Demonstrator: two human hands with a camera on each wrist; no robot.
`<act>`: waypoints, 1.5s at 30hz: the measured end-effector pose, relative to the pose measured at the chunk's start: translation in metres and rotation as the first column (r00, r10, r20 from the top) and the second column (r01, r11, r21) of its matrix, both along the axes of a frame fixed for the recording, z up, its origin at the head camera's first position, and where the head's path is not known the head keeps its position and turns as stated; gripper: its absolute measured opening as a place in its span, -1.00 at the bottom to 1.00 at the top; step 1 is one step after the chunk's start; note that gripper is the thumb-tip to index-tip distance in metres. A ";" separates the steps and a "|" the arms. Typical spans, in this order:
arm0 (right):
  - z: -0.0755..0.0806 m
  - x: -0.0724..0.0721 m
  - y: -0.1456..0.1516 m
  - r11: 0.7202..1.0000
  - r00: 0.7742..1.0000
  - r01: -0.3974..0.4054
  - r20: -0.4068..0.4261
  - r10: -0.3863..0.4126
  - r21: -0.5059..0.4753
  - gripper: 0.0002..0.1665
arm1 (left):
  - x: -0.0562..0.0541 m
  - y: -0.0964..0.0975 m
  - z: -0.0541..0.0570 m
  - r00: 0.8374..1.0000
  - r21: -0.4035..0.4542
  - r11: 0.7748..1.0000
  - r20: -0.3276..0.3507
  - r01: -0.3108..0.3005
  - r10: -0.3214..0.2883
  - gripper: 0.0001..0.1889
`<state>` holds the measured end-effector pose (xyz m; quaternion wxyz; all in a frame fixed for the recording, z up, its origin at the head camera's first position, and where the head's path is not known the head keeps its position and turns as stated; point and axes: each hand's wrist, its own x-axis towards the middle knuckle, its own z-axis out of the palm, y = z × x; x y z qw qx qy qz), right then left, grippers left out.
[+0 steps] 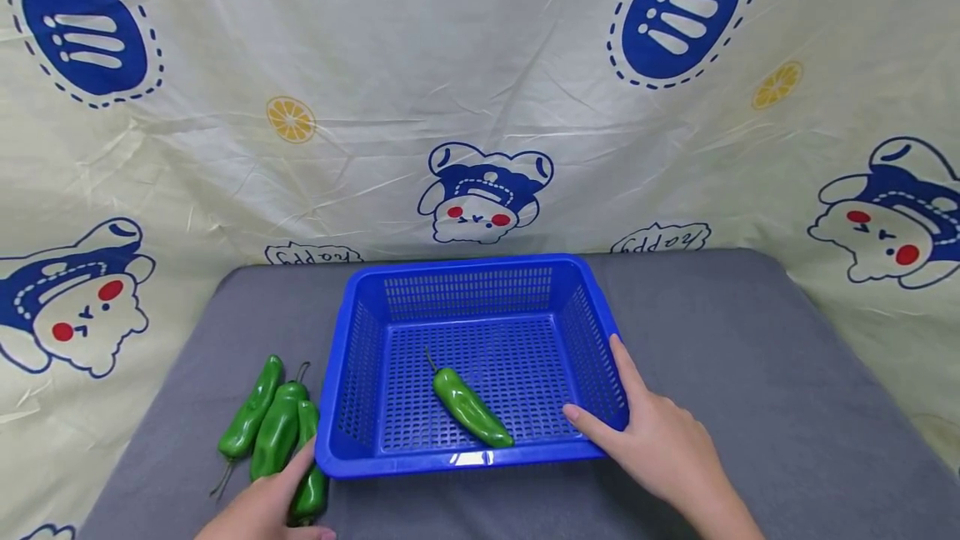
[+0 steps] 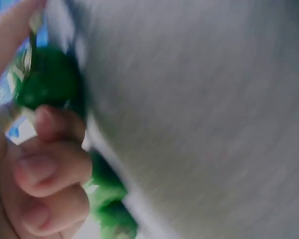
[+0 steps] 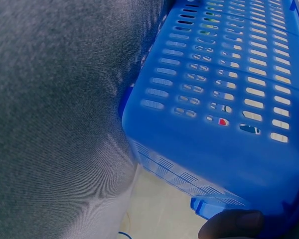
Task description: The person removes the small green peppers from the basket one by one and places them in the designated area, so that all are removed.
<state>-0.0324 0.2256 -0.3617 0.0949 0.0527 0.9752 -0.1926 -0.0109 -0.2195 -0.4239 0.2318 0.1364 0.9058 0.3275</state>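
Note:
A blue plastic basket (image 1: 517, 365) with slotted walls stands on the grey cloth, one long green pepper (image 1: 471, 408) lying inside it. My right hand (image 1: 663, 444) holds the basket's near right corner, thumb over the front rim and a finger along the right side. Left of the basket lie a green pepper (image 1: 253, 413), another green pepper (image 1: 277, 433) beside it, and a third green pepper (image 1: 309, 500) closest to the basket. My left hand (image 1: 262, 508) grips this third one between thumb and fingers; in the left wrist view its stem end (image 2: 47, 77) shows between them.
Grey cloth (image 1: 720, 340) covers the table and extends to the right of the basket. Behind it hangs a pale curtain (image 1: 480, 82) printed with blue cartoon figures and orange slices.

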 end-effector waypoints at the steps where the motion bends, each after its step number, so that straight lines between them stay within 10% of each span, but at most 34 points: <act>1: 0.000 0.000 0.000 1.000 1.000 -0.001 -0.001 0.001 0.000 0.37 | 0.000 -0.001 0.005 0.999 0.013 1.000 0.035 -0.010 0.010 0.19; 6: 0.001 0.000 0.000 1.000 1.000 0.002 0.007 -0.002 -0.001 0.39 | 0.003 0.001 0.050 0.989 -0.025 0.992 0.073 -0.125 0.127 0.19; 13: 0.001 0.001 0.001 1.000 1.000 0.002 -0.003 -0.002 0.003 0.39 | -0.003 0.033 0.112 0.918 0.012 0.967 -0.312 -0.254 0.245 0.04; 18: -0.001 0.001 -0.001 1.000 1.000 0.000 0.005 0.000 -0.003 0.39 | -0.019 0.062 0.135 0.902 0.062 0.957 -0.322 -0.282 0.287 0.03; 34: 0.000 0.000 0.001 1.000 1.000 0.006 0.004 -0.006 -0.002 0.41 | -0.070 0.116 0.130 0.988 -0.011 0.996 -0.130 -0.084 0.082 0.17; 45: -0.001 0.000 0.000 1.000 1.000 0.005 0.000 -0.005 -0.002 0.40 | -0.084 0.147 0.109 1.000 -0.144 0.989 0.015 0.024 -0.022 0.20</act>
